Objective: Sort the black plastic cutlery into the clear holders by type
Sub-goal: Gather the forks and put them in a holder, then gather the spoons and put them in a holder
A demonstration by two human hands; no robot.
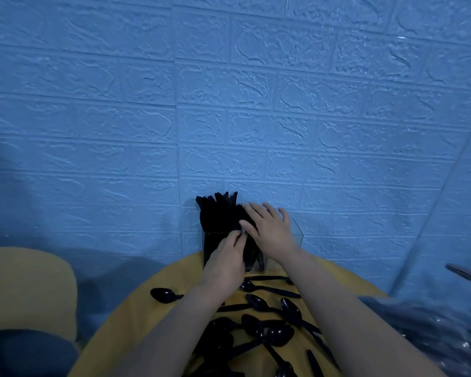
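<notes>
Hiding the clear holder (pixel 297 235), both hands overlap.

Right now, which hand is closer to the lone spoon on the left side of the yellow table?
Left. The left hand is up and right of that lone spoon, at the clear holder. The right hand is farther right.

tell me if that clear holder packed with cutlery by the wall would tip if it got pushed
Probably top-heavy: the clear holder is tall and narrow, and the upright cutlery fans out well above its rim. A shove near the top could tip it, though the blue wall close behind likely stops it falling backwards. It might slide on the yellow table.
</notes>
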